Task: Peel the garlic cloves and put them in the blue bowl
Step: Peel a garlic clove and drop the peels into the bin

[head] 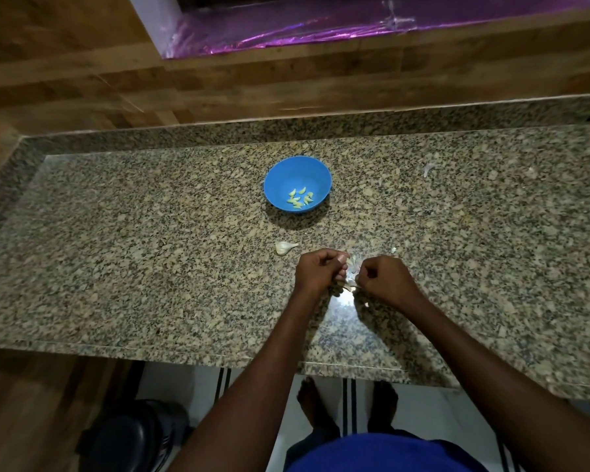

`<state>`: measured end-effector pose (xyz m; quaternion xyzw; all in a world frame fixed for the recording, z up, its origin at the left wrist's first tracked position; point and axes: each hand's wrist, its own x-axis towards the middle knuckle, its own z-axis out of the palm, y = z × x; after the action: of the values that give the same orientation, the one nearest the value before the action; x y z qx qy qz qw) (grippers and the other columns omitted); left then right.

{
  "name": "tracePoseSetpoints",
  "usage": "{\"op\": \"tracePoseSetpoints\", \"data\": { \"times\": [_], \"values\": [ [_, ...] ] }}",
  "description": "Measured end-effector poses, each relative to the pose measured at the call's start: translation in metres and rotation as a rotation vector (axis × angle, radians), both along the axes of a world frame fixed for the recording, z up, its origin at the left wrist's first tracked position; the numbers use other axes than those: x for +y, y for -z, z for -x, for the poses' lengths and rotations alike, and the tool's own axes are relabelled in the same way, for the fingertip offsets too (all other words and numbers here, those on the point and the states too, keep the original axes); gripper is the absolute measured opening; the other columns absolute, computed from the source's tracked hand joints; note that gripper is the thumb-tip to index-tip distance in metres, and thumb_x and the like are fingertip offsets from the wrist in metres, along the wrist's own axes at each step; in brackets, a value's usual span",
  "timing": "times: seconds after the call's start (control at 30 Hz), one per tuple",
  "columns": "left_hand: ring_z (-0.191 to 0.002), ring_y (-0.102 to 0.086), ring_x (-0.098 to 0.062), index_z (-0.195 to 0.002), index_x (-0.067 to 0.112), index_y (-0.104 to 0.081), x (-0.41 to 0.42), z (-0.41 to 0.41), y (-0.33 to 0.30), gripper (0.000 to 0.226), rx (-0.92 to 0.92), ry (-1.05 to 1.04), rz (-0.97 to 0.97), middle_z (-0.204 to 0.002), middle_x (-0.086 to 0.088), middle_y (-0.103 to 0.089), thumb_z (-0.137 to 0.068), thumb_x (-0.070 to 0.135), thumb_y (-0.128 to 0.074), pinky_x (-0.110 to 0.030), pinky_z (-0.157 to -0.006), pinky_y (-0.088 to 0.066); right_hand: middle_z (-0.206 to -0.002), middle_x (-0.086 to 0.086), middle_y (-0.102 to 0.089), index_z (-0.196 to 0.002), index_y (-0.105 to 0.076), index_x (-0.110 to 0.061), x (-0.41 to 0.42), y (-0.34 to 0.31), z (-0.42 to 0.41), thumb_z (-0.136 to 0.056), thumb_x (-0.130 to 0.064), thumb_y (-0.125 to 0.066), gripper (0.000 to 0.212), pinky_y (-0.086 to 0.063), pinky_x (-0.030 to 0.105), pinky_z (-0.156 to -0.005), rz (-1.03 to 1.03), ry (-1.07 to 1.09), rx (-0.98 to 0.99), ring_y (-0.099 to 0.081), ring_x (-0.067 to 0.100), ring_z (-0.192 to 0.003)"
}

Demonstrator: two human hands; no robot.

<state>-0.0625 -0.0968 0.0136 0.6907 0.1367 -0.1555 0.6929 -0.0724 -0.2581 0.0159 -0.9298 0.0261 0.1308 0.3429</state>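
Near the front edge of the granite countertop (150, 267), a garlic clove (352, 267) is held between the two hands, which are brought close together so that the skin can be worked loose. The left hand (317, 272) is curled round the clove, apparently to steady it, while the right hand (384, 279) is closed in a pinch at the clove's other side, where a strip of papery skin seems to be pulled away; how much skin is left cannot be told, since the fingers hide most of the clove. Both forearms are stretched over the counter's edge, so the work is kept low above the stone and loose scraps are caught by it.

Just beyond the left hand, an unpeeled garlic piece (284, 247) is laid on the counter, probably kept within easy reach for the following turn. A small pale scrap (393, 250) lies just beyond the right hand.

Farther back, well apart from the hands, the blue bowl (297, 168) is set upright, and several peeled cloves (299, 200) are gathered in its bottom. Farther still, toward the right, bits of peel (428, 169) are scattered, seemingly discarded away from the bowl.
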Motion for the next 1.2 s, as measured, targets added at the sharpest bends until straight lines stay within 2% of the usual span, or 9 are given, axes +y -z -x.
{"op": "tracePoseSetpoints", "data": {
  "times": [0.1,0.23,0.33,0.43,0.53,0.8,0.97,1.13,1.2],
  "values": [
    [-0.062,-0.061,-0.015,-0.096,0.012,-0.076,0.005,0.0,0.001,0.016,-0.016,0.089,0.011,-0.073,-0.012,-0.065,-0.097,0.005,-0.061,-0.03,-0.062,-0.056,-0.055,-0.004,-0.06,-0.062,-0.061,-0.014,-0.001,0.003,0.003,-0.084,-0.029,-0.073,0.029,-0.035,0.022,-0.05,0.024,0.067,0.005,-0.056,0.009,-0.054],
    [-0.072,-0.068,-0.023,-0.097,0.014,-0.077,0.007,0.004,0.0,0.018,0.116,0.109,0.1,-0.088,-0.02,-0.07,-0.099,0.01,-0.06,-0.043,-0.069,-0.061,-0.064,-0.004,-0.068,-0.066,-0.064,-0.019,-0.002,0.005,0.002,-0.079,-0.024,-0.078,0.02,-0.045,0.022,-0.055,-0.107,0.103,0.012,-0.066,0.016,-0.062],
    [-0.079,-0.072,-0.027,-0.093,0.013,-0.077,0.005,0.004,0.0,0.02,0.151,0.093,0.147,-0.094,-0.018,-0.073,-0.098,0.006,-0.059,-0.042,-0.074,-0.062,-0.067,0.007,-0.072,-0.077,-0.072,-0.016,-0.003,0.008,0.002,-0.08,-0.012,-0.079,0.009,-0.06,0.04,-0.069,-0.362,0.178,0.114,-0.072,0.026,-0.067],
    [-0.082,-0.072,-0.028,-0.1,0.006,-0.076,0.007,0.004,0.004,0.017,0.087,0.093,0.127,-0.1,-0.022,-0.073,-0.093,-0.001,-0.063,-0.036,-0.078,-0.062,-0.07,0.021,-0.072,-0.087,-0.073,0.0,-0.003,0.002,0.004,-0.089,-0.004,-0.071,0.006,-0.06,0.058,-0.07,-0.645,0.304,0.23,-0.07,0.044,-0.069],
    [-0.077,-0.071,-0.025,-0.106,0.007,-0.076,0.009,0.004,0.006,0.021,0.004,0.121,0.033,-0.092,-0.018,-0.072,-0.088,-0.001,-0.069,-0.038,-0.073,-0.061,-0.07,0.025,-0.069,-0.086,-0.072,0.006,-0.002,-0.003,0.003,-0.088,-0.006,-0.073,0.012,-0.059,0.06,-0.066,-0.733,0.35,0.289,-0.066,0.035,-0.062],
    [-0.08,-0.073,-0.028,-0.099,-0.001,-0.075,0.006,0.007,0.008,0.017,-0.048,0.093,0.023,-0.09,-0.022,-0.075,-0.082,-0.001,-0.078,-0.037,-0.077,-0.062,-0.069,0.023,-0.067,-0.088,-0.07,0.008,-0.001,0.001,0.001,-0.086,-0.005,-0.075,0.014,-0.058,0.051,-0.072,-0.748,0.371,0.304,-0.063,0.031,-0.063],
    [-0.074,-0.074,-0.027,-0.097,-0.004,-0.074,0.006,0.004,0.011,0.011,-0.046,0.099,0.029,-0.088,-0.023,-0.075,-0.088,-0.007,-0.069,-0.03,-0.072,-0.062,-0.062,0.013,-0.066,-0.082,-0.068,0.003,-0.002,0.002,0.001,-0.089,0.002,-0.068,0.008,-0.056,0.027,-0.055,-0.825,0.405,0.391,-0.059,0.022,-0.057],
    [-0.073,-0.073,-0.026,-0.099,0.0,-0.075,0.006,0.004,0.011,0.012,-0.068,0.109,0.006,-0.088,-0.021,-0.075,-0.091,-0.002,-0.067,-0.03,-0.069,-0.062,-0.063,0.014,-0.065,-0.083,-0.069,0.001,-0.004,0.002,-0.004,-0.09,0.001,-0.066,0.007,-0.054,0.037,-0.068,-0.876,0.412,0.462,-0.058,0.021,-0.053],
    [-0.074,-0.073,-0.028,-0.1,0.005,-0.077,0.006,0.004,0.012,0.013,-0.083,0.137,-0.006,-0.089,-0.02,-0.076,-0.09,0.001,-0.07,-0.033,-0.067,-0.062,-0.062,0.013,-0.064,-0.085,-0.068,0.003,-0.002,0.0,-0.006,-0.09,-0.001,-0.064,0.007,-0.053,0.035,-0.064,-0.885,0.416,0.479,-0.056,0.02,-0.053]
  ]
}}
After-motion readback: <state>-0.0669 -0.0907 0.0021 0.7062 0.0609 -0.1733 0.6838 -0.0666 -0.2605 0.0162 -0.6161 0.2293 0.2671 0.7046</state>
